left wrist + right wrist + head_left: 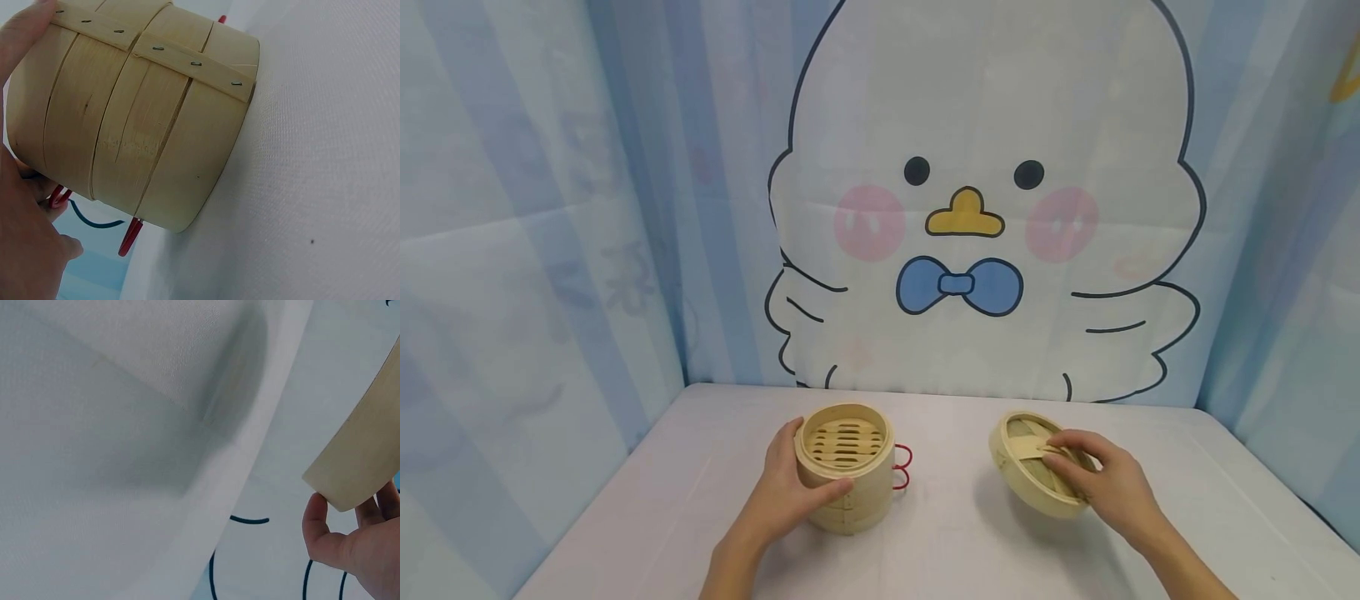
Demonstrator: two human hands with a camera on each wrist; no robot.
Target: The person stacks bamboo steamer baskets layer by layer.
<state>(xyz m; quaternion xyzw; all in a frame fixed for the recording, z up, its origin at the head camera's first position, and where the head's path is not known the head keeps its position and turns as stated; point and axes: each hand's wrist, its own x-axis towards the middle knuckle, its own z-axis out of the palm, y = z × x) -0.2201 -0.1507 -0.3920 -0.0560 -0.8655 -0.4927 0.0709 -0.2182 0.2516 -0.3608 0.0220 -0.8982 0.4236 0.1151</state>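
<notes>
A stack of round bamboo steamer baskets (857, 504) stands upright on the table, its slatted top tier uncovered. Around its left side my left hand (775, 492) grips it, thumb across the front. Red loops (903, 477) stick out from the stack's right side. In the left wrist view, the stapled bamboo band (187, 61) runs down the steamer wall. To the right, my right hand (1116, 487) pinches the woven steamer lid (1024, 475) by the strap on its top. The lid is tilted and above the table; its rim (369, 444) shows in the right wrist view.
A white cloth covers the table (940, 542). Behind it hangs a curtain (857, 342) printed with a cartoon bird in a blue bow tie. More striped cloth (535, 292) hangs at the left and right sides. The lid casts a shadow (1000, 508) on the table.
</notes>
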